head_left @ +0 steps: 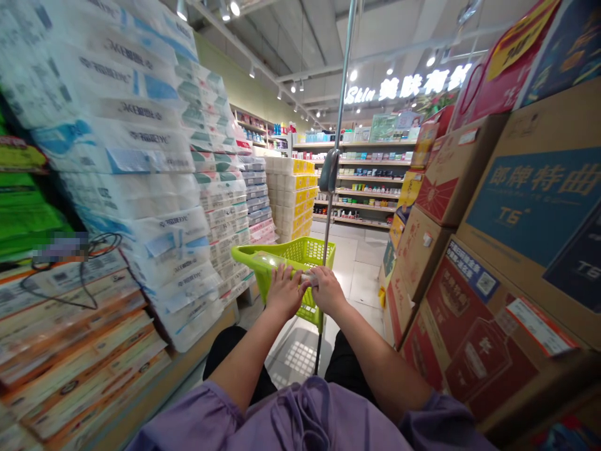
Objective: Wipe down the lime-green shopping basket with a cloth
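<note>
My hands meet low in front of me, just over the near rim of a lime-green plastic shopping basket with lattice walls. A small whitish thing shows between them, too little of it visible to name. My left hand has its fingers bent over at the basket's edge, thumb pointing at that thing. My right hand is closed about its other side. Close to the right fingers runs a long upright metal pole with a grey fitting partway up. The hands hide part of the rim.
Stacked tissue packs rise on the left, with orange-edged packs and a loose black cable nearer. Liquor cartons line the right. Between them the tiled floor leads to cosmetics shelves.
</note>
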Demonstrator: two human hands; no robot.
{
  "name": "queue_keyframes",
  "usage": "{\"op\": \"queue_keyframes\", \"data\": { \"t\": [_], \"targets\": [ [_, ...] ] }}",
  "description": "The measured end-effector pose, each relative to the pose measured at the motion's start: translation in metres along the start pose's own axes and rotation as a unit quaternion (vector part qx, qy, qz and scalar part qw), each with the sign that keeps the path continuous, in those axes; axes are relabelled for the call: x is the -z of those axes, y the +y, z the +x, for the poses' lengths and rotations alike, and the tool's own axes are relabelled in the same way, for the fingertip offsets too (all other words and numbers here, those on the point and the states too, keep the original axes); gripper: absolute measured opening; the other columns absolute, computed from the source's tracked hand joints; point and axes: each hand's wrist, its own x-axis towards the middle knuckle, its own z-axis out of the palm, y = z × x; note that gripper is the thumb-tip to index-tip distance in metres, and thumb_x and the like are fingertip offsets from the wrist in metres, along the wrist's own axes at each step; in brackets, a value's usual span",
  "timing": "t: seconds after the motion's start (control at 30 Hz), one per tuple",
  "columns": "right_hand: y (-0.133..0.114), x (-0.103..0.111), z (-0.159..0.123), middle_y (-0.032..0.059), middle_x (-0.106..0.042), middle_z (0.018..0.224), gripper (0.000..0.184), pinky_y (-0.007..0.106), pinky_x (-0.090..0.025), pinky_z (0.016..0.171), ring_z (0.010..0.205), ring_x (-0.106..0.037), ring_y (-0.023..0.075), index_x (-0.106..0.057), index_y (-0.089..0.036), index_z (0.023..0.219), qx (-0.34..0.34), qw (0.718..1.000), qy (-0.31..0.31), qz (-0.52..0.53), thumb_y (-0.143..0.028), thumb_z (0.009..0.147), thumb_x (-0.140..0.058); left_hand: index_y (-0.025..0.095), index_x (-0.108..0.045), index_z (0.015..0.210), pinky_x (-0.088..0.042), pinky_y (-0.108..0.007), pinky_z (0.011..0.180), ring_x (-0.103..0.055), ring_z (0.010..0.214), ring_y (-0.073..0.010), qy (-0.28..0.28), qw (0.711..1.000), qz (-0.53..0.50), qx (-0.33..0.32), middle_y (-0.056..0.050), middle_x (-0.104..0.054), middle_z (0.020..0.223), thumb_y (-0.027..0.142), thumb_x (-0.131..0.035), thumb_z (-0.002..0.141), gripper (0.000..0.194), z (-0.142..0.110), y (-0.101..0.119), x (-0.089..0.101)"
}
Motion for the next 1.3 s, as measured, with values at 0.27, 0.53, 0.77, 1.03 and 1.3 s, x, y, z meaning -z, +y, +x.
{"op": "queue_keyframes", "data": {
  "t": [0.27,0.53,0.77,1.03,1.3],
  "targets": [
    [-0.02,-0.005,-0.005,0.0098,-0.059,0.109,0.035,0.041,-0.042,0.096,0.106,-0.049,0.0253,-0.058,-0.018,0.113,0.047,0.999,0.009,0.005,-0.024,0.078,-0.058,0.02,-0.058,0.107,-0.019,-0.061,0.112,-0.022,0.139,-0.0322,0.037,0.998,-0.049,-0.012,-0.009,-0.057,0.124,0.04,-0.029,0.096,0.037,-0.005,-0.019,-0.001],
    [-0.038,-0.024,-0.015,0.0038,-0.062,0.119,0.037,0.043,-0.027,0.11,0.124,-0.042,0.0239,-0.054,-0.025,0.125,0.131,0.99,0.043,-0.011,-0.019,0.088,-0.052,0.02,-0.063,0.094,-0.024,-0.055,0.112,-0.039,0.131,-0.0269,0.081,0.988,-0.133,0.018,-0.006,-0.067,0.107,0.026,-0.02,0.096,0.043,-0.008,-0.062,0.008],
    [-0.025,-0.032,-0.029,0.0032,-0.061,0.127,0.043,0.041,-0.031,0.11,0.131,-0.04,0.0217,-0.052,-0.024,0.131,0.15,0.984,0.09,-0.018,-0.014,0.089,-0.049,0.022,-0.067,0.094,-0.027,-0.055,0.11,-0.045,0.126,-0.0284,0.095,0.993,-0.069,0.017,-0.004,-0.07,0.107,0.03,-0.027,0.096,0.041,-0.022,-0.046,0.018],
    [-0.029,-0.045,-0.036,0.0075,-0.055,0.135,0.047,0.038,-0.04,0.107,0.133,-0.04,0.0178,-0.048,-0.019,0.137,0.242,0.964,0.105,0.011,-0.008,0.092,-0.039,0.018,-0.063,0.102,-0.026,-0.054,0.111,-0.037,0.131,-0.0312,0.157,0.987,-0.025,-0.001,-0.011,-0.06,0.123,0.032,-0.034,0.093,0.034,-0.041,-0.039,0.012],
    [-0.02,-0.04,-0.037,0.003,-0.063,0.124,0.033,0.036,-0.044,0.103,0.124,-0.05,0.0167,-0.064,-0.026,0.118,0.21,0.974,0.083,0.013,-0.014,0.093,-0.045,0.021,-0.059,0.085,-0.026,-0.052,0.111,-0.045,0.122,-0.0268,0.165,0.983,-0.072,0.028,-0.006,-0.065,0.095,0.029,-0.026,0.096,0.036,-0.039,-0.049,0.013]
  ]
}}
